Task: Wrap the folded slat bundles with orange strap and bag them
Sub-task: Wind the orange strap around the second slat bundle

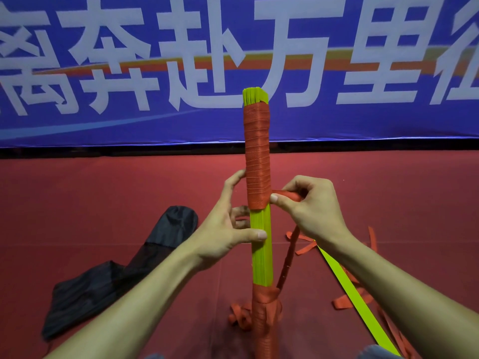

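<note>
1. A yellow-green bundle (261, 255) of thin slats stands upright on the red floor (103, 193), in the middle, between the two hands.
2. Orange strap (257, 156) is wound tight round its upper part, and only the top tips poke out. More strap covers the bottom part. The bottom edge of the view cuts off the bundle's foot.
3. The left hand (225, 229) holds the bare middle. Its thumb presses on the front, and its fingers go round the back, mostly hidden.
4. The right hand (313, 208) pinches the strap, just beside the low edge of the wound part.
5. Loose strap hangs from that hand and curls on the floor, partly hidden under the right arm.
6. A black bag (116, 275) lies on the left, partly behind the left arm.
7. One loose slat (350, 294) lies flat on the right. Its top end is hidden under the right arm.
8. A blue banner (155, 125) hangs behind, its white letters cut off at the edges.
</note>
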`<action>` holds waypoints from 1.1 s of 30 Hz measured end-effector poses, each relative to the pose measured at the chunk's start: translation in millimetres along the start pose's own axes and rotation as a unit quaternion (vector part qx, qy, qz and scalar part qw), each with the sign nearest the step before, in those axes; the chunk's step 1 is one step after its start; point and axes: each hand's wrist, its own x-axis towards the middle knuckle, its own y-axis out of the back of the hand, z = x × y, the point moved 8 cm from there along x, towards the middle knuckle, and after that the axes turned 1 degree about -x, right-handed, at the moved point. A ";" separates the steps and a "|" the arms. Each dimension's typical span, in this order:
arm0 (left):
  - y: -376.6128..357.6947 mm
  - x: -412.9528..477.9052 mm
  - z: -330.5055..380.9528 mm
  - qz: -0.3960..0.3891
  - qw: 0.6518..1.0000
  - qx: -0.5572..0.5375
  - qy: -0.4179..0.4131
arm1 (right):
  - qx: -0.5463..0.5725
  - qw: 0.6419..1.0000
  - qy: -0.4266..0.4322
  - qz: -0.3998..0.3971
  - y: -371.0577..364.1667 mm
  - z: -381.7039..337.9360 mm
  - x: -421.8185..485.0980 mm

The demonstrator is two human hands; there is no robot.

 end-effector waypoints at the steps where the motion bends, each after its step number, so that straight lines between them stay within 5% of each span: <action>1: -0.7 -0.7 0.6 0.003 1.000 -0.004 -0.001 | 0.003 1.000 -0.002 -0.002 -0.8 0.4 0.2; 8: -8.4 -3.3 -3.7 -0.014 1.000 0.006 0.005 | -0.010 0.999 -0.029 -0.016 -4.8 13.2 -0.9; 24: 18.1 2.1 -9.4 0.167 0.980 0.106 -0.026 | -0.056 0.997 -0.016 -0.058 -14.2 -0.3 -4.9; 33: 10.8 -1.0 4.9 0.178 0.966 0.185 -0.030 | -0.021 0.999 -0.028 -0.033 -11.3 -3.2 -7.2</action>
